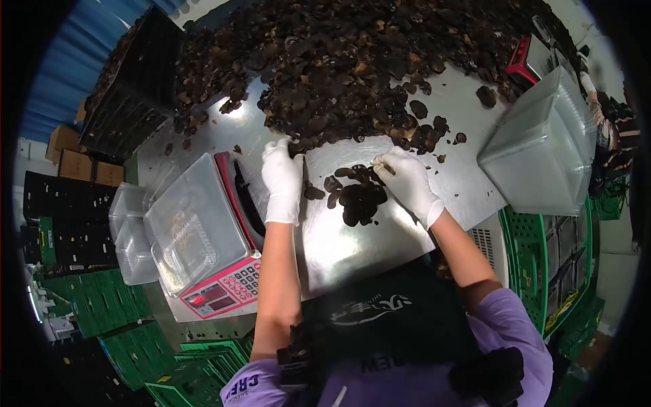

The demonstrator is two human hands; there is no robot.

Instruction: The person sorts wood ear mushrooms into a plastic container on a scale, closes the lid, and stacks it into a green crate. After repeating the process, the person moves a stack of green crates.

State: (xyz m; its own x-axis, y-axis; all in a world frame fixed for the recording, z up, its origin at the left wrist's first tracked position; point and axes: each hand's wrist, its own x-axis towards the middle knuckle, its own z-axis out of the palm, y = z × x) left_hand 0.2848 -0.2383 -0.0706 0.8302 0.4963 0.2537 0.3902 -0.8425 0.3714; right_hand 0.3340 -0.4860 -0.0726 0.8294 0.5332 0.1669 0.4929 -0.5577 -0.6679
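My left hand (281, 178), in a white glove, is at the left edge of a shiny metal tray (325, 251). Its fingers are curled near the front of a big heap of dark brown, mushroom-like pieces (332, 74); what they grip, if anything, is hidden. Over the tray's right side, my gloved right hand (407, 178) pinches thumb and fingers together, and I cannot make out what is between them. A small cluster of the same dark pieces (363, 202) lies on the tray, just left of my right hand.
A red-and-white scale (224, 292) bearing a clear plastic container (196, 224) stands at left. Stacked clear containers (542, 146) and another red scale (522, 61) are at right. A black crate (132, 74) sits back left. Green crates (95, 298) flank the table.
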